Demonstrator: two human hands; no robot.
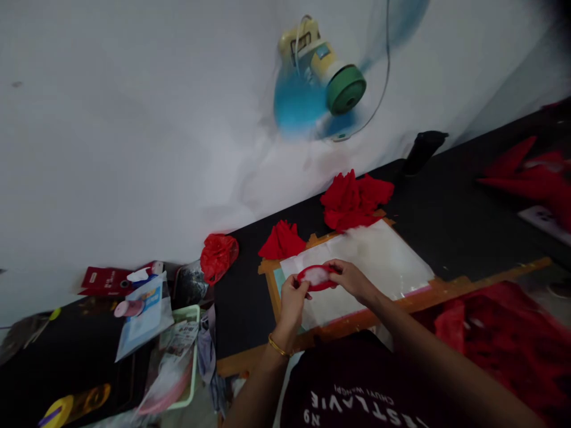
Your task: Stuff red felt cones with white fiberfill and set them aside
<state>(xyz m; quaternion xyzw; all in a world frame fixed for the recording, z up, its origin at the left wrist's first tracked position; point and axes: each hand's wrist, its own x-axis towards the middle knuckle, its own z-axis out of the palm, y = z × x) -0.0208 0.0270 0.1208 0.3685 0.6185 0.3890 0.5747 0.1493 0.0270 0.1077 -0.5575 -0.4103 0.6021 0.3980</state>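
A small red fabric piece with fluffy white material in its middle (316,276) is stretched between my hands above a white sheet (383,255). My left hand (294,297) pinches its left edge, with a gold bracelet on the wrist. At the right edge, my right hand (350,278) grips the same piece between thumb and fingers. The sheet is taped to a black table (245,303) with brown tape. Beyond it lie a smaller heap of red cloth (282,241) and a larger red cloth heap (352,201).
A wall fan (330,83) with blurred blue blades hangs above. A red plastic bag (218,257) sits at the table's left end. Further left are a light green basket (194,356) and a red box (106,280). A black cup (423,153) stands at the back right; red material (504,339) lies lower right.
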